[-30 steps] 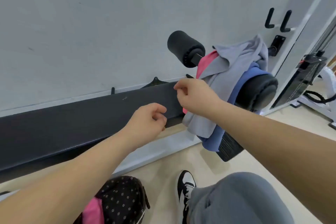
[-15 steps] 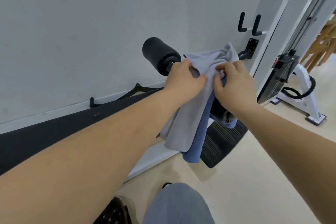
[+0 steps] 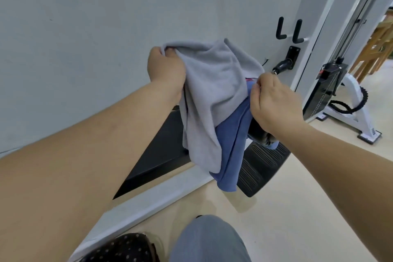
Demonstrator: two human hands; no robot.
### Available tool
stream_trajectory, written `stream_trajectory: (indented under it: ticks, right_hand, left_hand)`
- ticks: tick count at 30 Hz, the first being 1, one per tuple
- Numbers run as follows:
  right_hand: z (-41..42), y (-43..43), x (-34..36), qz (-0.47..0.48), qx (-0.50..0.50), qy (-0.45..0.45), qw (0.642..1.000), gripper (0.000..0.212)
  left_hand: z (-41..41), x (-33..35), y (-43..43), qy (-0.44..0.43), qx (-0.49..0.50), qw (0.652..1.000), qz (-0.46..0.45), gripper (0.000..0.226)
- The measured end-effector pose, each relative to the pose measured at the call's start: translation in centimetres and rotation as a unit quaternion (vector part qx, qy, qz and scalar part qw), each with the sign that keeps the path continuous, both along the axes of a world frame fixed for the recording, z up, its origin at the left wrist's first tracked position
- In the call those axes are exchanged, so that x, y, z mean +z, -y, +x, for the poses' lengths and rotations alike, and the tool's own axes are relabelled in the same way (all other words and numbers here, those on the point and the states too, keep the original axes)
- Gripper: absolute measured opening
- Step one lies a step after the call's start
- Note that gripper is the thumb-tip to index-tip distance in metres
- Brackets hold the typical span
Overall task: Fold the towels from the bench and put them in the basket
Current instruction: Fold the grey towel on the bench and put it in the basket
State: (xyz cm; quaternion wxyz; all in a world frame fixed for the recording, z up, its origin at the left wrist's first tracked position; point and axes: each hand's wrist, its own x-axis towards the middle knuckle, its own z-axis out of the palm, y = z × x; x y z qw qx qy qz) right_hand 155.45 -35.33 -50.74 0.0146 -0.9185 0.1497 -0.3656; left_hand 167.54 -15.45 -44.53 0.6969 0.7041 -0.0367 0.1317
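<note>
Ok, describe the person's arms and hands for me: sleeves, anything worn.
Both arms are bare: the left forearm and right forearm show no sleeve up to the frame edge. The left hand and right hand wear no gloves, and neither wrist carries a watch or band. No rings show on the fingers in view.

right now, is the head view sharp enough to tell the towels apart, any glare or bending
Head view: light is soft and even, no glare; the grey towel and blue towel separate clearly, though their edges are slightly soft; the wide lens seems to make the white frame post lean; only a faint shadow lies on the floor.
</note>
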Motion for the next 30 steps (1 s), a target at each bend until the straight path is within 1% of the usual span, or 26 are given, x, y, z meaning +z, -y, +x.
stream_trajectory:
  ticks: [1,2,4,6,7,8,9,11,12,14,16,18,20,21,23,24,25,26,27,30]
  right_hand:
    - [0.2,-0.3,0.5,-0.021,-0.019,-0.047,0.999,0.021]
    - [0.5,-0.8,1.0,-0.032,-0.043,-0.095,0.994,0.020]
    - [1.1,-2.3,2.2,-0.034,-0.093,-0.169,0.981,0.028]
    - [1.6,-4.1,3.1,-0.058,-0.140,-0.212,0.966,0.037]
    - [1.8,-5.0,3.4,-0.074,-0.146,-0.218,0.962,0.040]
    - [2.1,-5.8,3.6,-0.079,-0.130,-0.209,0.966,0.042]
    - [2.2,-6.8,3.7,-0.071,-0.093,-0.192,0.974,0.044]
    - [2.8,-9.3,3.9,-0.004,0.037,-0.147,0.988,0.048]
    - [3.2,-10.9,4.2,0.049,0.112,-0.138,0.983,0.053]
    - [3.6,-14.6,5.2,0.146,0.249,-0.159,0.944,0.068]
    - [3.7,-18.3,6.3,0.243,0.346,-0.178,0.889,0.075]
    - [3.4,-21.2,6.7,0.313,0.386,-0.217,0.840,0.061]
    - [3.1,-23.7,6.1,0.349,0.412,-0.276,0.795,0.052]
    - [2.9,-24.8,5.4,0.372,0.429,-0.306,0.764,0.052]
    - [3.0,-26.4,3.4,0.423,0.468,-0.377,0.678,0.052]
    - [3.3,-27.1,2.2,0.445,0.480,-0.409,0.636,0.048]
    - [3.7,-27.8,1.0,0.457,0.481,-0.430,0.611,0.041]
    - [4.1,-28.5,-0.1,0.463,0.477,-0.438,0.605,0.033]
    - [4.6,-29.2,-1.2,0.463,0.469,-0.433,0.615,0.026]
    - [5.9,-31.1,-4.0,0.441,0.422,-0.420,0.672,0.017]
  left_hand:
    - [-0.2,0.6,-1.0,-0.001,0.009,1.000,-0.022,0.029]
    - [-0.5,1.2,-1.9,0.004,0.012,1.000,-0.022,0.025]
    - [-1.3,1.9,-3.5,0.021,0.005,1.000,0.010,0.016]
    - [-2.2,2.5,-5.1,0.052,0.005,0.998,0.036,0.017]
    - [-2.6,2.9,-6.1,0.069,0.007,0.997,0.045,0.020]
    - [-2.9,3.3,-7.1,0.085,0.009,0.995,0.057,0.023]
    - [-3.3,3.6,-8.1,0.093,0.004,0.992,0.079,0.023]
    - [-4.1,4.0,-10.1,0.087,-0.033,0.985,0.142,0.014]
    - [-4.6,4.0,-11.2,0.072,-0.066,0.980,0.176,0.006]
    - [-5.8,3.8,-13.4,0.042,-0.142,0.962,0.228,0.013]
    - [-7.0,3.2,-15.6,0.030,-0.191,0.945,0.264,0.018]
    - [-8.1,2.5,-18.2,0.021,-0.203,0.936,0.287,0.016]
    - [-8.9,1.3,-21.1,0.001,-0.195,0.937,0.291,0.014]
    - [-9.3,0.5,-22.6,-0.009,-0.193,0.936,0.293,0.015]
    - [-10.0,-1.5,-25.3,-0.025,-0.187,0.937,0.294,0.015]
    - [-10.2,-2.7,-26.5,-0.032,-0.180,0.939,0.291,0.015]
    - [-10.2,-4.0,-27.6,-0.037,-0.168,0.942,0.288,0.014]
    - [-10.1,-5.3,-28.6,-0.044,-0.155,0.945,0.286,0.013]
    - [-9.8,-6.5,-29.4,-0.053,-0.142,0.946,0.285,0.011]
    - [-8.8,-10.0,-31.3,-0.081,-0.112,0.941,0.309,0.006]
